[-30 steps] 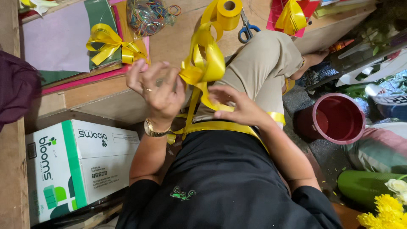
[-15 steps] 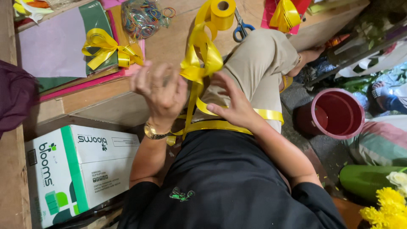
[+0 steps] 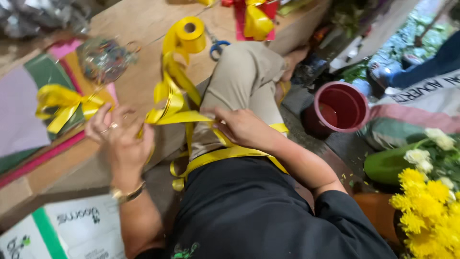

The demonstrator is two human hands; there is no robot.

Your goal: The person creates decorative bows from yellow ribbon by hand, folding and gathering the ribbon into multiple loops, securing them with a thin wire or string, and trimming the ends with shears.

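Note:
My left hand (image 3: 120, 140), with a ring and a gold wristwatch, pinches looped yellow ribbon (image 3: 168, 103) at its left end. My right hand (image 3: 239, 127) grips the same ribbon a little to the right, over my lap. From the loops the ribbon runs up to a yellow ribbon spool (image 3: 189, 33) on the wooden board (image 3: 139, 24). More ribbon trails across my khaki trouser leg (image 3: 242, 76) and black shirt.
A finished yellow bow (image 3: 64, 103) lies on coloured paper sheets at left. Blue-handled scissors (image 3: 218, 46) sit beside the spool, another yellow bow (image 3: 257, 21) on red paper beyond. A red bucket (image 3: 341, 108), yellow flowers (image 3: 429, 211) and a white box (image 3: 62, 230) surround me.
Both hands have come down and apart, the left one moving leftward. The bunched ribbon loops are now drawn out between them. The view has swung and come in closer.

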